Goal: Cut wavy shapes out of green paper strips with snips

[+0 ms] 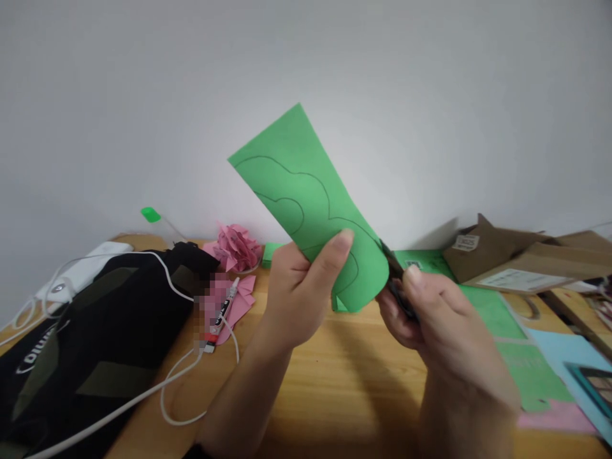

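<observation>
The left hand [296, 303] pinches the green paper [310, 191] up over the table [335, 382], and the right hand [447, 322] grips dark scissors [393, 264] at its edge; the bottom corner looks cut round, but most of the curvy lines [292, 173] are not cut yet

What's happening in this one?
A person is working on green paper with scissors above a wooden table. The left hand grips the green paper, its thumb across the front. The right hand holds dark scissors at the paper's right edge. The end near the scissors is rounded; the far end has straight edges, and curved drawn lines cross the sheet. A crumpled pink paper bundle sits behind to the left, opened cardboard to the right.
</observation>
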`<action>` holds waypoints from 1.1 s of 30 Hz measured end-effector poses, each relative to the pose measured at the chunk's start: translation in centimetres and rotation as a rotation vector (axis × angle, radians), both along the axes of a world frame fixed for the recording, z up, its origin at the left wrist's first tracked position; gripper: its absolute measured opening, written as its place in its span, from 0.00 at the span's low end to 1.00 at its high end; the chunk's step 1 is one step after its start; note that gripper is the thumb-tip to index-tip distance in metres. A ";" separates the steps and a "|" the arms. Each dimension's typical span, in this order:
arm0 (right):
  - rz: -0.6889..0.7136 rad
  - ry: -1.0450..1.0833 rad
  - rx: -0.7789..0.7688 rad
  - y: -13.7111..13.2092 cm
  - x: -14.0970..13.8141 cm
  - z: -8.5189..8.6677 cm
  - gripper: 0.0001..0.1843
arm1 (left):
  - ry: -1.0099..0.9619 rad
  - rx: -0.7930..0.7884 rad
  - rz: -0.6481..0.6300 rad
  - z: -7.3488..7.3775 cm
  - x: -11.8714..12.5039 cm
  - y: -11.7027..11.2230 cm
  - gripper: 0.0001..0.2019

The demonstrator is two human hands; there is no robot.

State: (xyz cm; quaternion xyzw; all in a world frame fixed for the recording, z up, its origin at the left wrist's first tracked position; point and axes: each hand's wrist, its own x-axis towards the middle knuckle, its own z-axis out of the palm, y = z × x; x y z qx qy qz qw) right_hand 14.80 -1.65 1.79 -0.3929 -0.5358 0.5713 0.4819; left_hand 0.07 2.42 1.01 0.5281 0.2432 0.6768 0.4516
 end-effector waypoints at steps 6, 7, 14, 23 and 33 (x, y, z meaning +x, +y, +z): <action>0.081 -0.116 -0.109 -0.2 2.1 0.3 0.29 | -0.107 -0.041 0.079 -0.3 -0.2 1.0 0.15; 0.096 -0.144 -0.099 -0.2 2.7 0.4 0.29 | -0.125 -0.059 0.089 -0.3 -0.2 1.1 0.15; -0.393 0.019 0.237 -0.7 2.2 0.3 0.19 | -0.109 -0.104 -0.015 -0.4 0.0 0.8 0.15; -0.555 -0.294 0.400 -0.9 1.0 0.4 0.02 | -0.097 -0.275 -0.300 0.4 0.7 -0.3 0.16; -0.619 -0.257 0.382 -1.2 1.0 0.5 0.04 | -0.135 -0.324 -0.351 0.2 0.5 -0.5 0.11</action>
